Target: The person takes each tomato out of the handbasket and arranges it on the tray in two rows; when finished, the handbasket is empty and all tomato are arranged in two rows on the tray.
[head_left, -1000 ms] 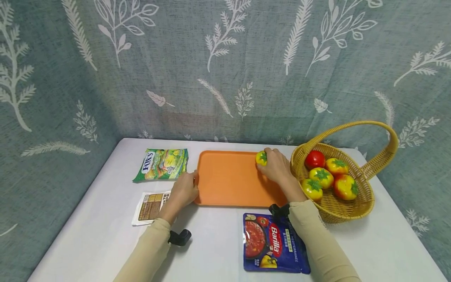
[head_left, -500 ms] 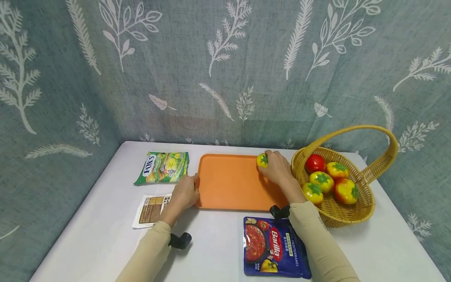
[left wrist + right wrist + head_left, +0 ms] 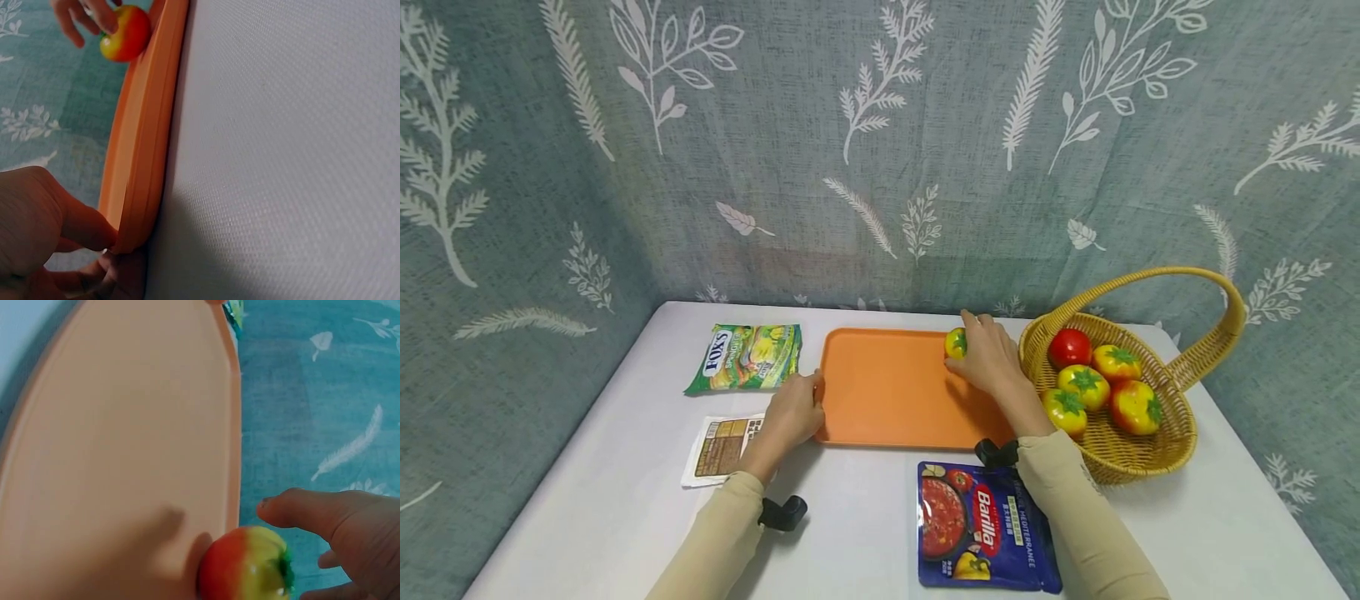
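Observation:
My left hand (image 3: 792, 411) pinches the left edge of the orange tray (image 3: 880, 387), with the thumb over the rim and fingers under it in the left wrist view. A yellow-and-red persimmon (image 3: 247, 565) with a green leafy top sits at the tray's far right part. Close beside it is my right hand (image 3: 988, 354), fingers spread; in the right wrist view its thumb (image 3: 290, 508) stands apart from the fruit. The head view shows only part of the persimmon, since the hand covers the rest.
Right of the tray stands a wicker basket (image 3: 1183, 429) with a tall handle and several fruits. A blue Barilla pouch (image 3: 977, 525) lies in front, partly under the right forearm. At left lie a green Fox's bag (image 3: 752, 358) and a brown-and-white packet (image 3: 722, 450).
The right hand's fingers have loosened and lifted off the persimmon, which stays on the tray. My left hand keeps its hold on the tray edge. The head view has tilted slightly.

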Demonstrator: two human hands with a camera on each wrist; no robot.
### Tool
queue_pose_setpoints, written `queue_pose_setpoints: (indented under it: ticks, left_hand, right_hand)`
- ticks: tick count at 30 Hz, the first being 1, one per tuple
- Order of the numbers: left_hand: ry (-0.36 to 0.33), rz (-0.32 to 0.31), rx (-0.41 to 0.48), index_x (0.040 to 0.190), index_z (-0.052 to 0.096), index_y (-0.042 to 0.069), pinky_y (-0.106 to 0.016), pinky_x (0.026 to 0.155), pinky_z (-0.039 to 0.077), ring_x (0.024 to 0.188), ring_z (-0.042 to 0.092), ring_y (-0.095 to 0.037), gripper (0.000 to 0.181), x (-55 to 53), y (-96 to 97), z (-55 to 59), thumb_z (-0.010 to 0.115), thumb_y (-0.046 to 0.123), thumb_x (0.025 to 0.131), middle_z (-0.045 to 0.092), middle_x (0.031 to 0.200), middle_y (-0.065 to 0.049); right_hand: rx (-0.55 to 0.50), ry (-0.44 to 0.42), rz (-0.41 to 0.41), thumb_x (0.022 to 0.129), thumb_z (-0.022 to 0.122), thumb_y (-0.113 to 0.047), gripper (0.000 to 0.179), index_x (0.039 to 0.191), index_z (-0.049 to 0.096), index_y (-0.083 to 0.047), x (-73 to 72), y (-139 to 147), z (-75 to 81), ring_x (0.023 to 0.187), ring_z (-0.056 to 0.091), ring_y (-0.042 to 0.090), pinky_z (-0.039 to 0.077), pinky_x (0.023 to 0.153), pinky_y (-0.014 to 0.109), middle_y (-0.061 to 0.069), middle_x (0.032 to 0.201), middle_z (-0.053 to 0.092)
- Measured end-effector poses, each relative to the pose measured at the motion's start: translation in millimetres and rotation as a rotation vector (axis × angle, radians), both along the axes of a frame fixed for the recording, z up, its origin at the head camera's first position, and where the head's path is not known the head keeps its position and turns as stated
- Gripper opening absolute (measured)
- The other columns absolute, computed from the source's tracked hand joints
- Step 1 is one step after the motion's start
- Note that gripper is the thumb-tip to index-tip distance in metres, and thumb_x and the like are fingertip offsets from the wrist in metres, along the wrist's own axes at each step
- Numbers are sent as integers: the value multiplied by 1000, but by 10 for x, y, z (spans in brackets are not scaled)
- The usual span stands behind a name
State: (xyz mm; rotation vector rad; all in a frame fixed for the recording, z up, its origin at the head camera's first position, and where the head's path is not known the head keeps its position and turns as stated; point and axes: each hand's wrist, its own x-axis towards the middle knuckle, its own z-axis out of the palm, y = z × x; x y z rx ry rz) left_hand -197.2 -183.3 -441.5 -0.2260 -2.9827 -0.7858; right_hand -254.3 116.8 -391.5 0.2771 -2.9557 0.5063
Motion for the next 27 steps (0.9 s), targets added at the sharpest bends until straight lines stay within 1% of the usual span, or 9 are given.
queue_pose_setpoints:
  ticks: [4,8,13,18,22,27]
  left_hand:
    - [-19,7,11,77,55,5,-33,57,40,68,49,-24,14,0,7,10,61,-7,81,51,70,-8]
    - [-29,15,21,80,57,4,-33,56,41,68,50,-25,13,4,4,10,61,-8,79,51,71,-8]
    - [-9,10,25,81,59,3,-33,56,42,68,50,-25,11,0,0,-3,60,-8,80,52,71,-9]
    - [3,5,24,82,59,3,-34,56,42,68,51,-26,12,-8,6,-5,58,-8,80,52,72,-10]
    - [-5,7,21,82,59,3,-34,56,42,69,51,-26,12,-5,11,4,59,-8,80,52,72,-10]
    - [-9,9,12,83,59,3,-34,57,43,69,51,-26,12,1,15,5,60,-8,80,52,72,-9]
  right_hand:
    - [13,15,13,78,83,-33,88,149,43,-1,55,-10,59,117,52,44,49,88,58,27,140,48]
    - [31,33,52,78,84,-33,87,149,43,-1,134,-24,127,121,50,46,47,91,60,28,142,46]
    - [36,56,101,79,83,-34,85,148,45,-2,248,-27,188,122,51,45,47,92,60,27,142,47]
    - [18,99,175,80,83,-32,80,145,49,-2,398,22,228,119,54,43,47,95,57,25,138,51]
    - [15,167,228,78,85,-30,76,142,53,-3,525,86,254,114,57,41,50,90,54,22,133,56]
    - [4,245,257,75,87,-27,74,139,57,-6,655,165,288,109,59,38,53,81,52,19,128,59]
